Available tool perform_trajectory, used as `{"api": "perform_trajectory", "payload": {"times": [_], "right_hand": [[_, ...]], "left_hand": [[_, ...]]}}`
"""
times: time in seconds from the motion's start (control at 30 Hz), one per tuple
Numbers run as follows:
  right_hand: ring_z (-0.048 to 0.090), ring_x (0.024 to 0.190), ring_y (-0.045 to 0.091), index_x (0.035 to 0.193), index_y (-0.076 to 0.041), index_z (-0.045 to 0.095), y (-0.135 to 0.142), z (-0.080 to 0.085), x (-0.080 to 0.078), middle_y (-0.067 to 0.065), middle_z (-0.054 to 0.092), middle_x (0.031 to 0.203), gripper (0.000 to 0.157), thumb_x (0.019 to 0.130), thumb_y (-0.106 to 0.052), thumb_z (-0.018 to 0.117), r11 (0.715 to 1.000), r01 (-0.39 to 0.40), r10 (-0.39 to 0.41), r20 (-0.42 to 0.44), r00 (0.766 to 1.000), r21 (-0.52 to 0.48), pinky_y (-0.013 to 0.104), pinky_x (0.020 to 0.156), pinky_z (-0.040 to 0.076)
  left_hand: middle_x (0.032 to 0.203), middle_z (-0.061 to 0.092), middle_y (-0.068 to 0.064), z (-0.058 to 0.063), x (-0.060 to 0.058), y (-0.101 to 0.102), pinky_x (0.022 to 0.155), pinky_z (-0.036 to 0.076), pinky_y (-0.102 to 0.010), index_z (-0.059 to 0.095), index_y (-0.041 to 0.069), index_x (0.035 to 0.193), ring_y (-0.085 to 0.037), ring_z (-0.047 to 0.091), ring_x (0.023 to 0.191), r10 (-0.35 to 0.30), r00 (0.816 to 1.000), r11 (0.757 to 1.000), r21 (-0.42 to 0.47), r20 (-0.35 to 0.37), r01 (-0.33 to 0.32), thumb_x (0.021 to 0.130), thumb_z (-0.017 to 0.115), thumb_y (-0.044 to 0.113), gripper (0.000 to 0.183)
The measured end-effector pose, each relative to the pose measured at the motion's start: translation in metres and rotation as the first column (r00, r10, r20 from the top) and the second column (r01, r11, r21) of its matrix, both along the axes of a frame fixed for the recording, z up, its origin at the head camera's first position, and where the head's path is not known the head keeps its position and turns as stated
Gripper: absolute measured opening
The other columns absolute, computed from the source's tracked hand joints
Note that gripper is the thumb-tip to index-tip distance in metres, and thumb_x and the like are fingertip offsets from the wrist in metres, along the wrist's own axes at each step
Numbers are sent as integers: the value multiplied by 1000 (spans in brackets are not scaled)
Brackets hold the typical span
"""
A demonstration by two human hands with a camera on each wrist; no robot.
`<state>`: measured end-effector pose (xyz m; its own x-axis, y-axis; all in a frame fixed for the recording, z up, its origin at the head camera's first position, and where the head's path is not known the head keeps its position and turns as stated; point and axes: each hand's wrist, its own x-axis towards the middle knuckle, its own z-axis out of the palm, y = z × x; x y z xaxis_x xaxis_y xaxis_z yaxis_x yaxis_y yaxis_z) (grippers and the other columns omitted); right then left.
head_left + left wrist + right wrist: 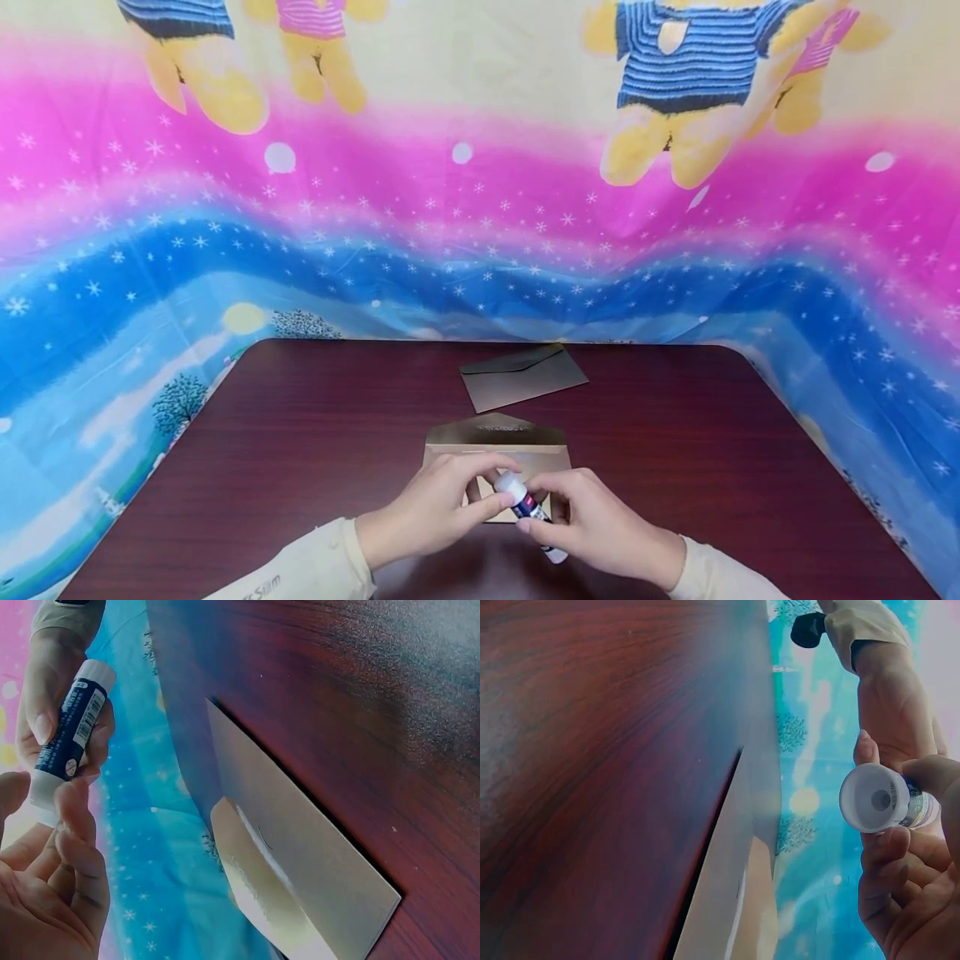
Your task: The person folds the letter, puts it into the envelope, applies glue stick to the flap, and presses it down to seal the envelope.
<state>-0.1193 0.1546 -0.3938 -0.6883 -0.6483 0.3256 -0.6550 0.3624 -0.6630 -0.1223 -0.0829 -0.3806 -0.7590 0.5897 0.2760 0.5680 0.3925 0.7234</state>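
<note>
A glue stick with a dark blue label and white ends is held tilted between both hands over the table. My right hand grips its labelled body. My left hand pinches the whitish cap end between thumb and fingers. In the right wrist view the hollow white base faces the camera. Beneath the hands lies a gold-brown envelope, partly covered by them, its pointed flap spread open away from me. Pale speckled marks show on that flap.
Farther back on the dark red-brown table, a second envelope lies at a slant with its flap folded down. A printed pink and blue cloth hangs behind the table and along its sides.
</note>
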Motion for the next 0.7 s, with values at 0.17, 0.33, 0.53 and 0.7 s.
{"api": "perform_trajectory", "payload": {"times": [0.17,0.33,0.53,0.7], "right_hand": [[45,54,-11,96,-24,69,8,-1,-2,-18,57,68,9,90,-21,75,997,68,-70,65,995,23,17,44,42],[48,54,-6,96,-23,69,19,2,-8,-16,59,69,6,92,-26,74,988,139,-146,117,982,67,21,47,45],[51,56,-2,93,-18,69,35,4,-18,-11,59,68,9,93,-26,73,976,199,-210,143,967,91,23,48,47],[56,60,2,98,-9,70,51,3,-34,-4,64,74,17,94,-26,72,948,276,-305,197,932,159,25,51,51]], "left_hand": [[98,76,4,1,1,-1,58,47,-15,67,21,125,9,54,61,41,999,999,-16,-13,-41,98,66,25,27],[95,74,5,0,1,-1,60,49,-17,71,20,113,8,55,63,55,998,998,-8,-40,-55,97,66,20,17],[96,74,6,-3,1,1,64,50,-17,72,19,106,9,54,66,33,997,999,-41,-67,-36,98,64,20,11],[93,73,7,-4,3,2,65,48,-13,71,19,104,10,54,67,18,998,998,-62,-63,-22,98,63,20,10]]}}
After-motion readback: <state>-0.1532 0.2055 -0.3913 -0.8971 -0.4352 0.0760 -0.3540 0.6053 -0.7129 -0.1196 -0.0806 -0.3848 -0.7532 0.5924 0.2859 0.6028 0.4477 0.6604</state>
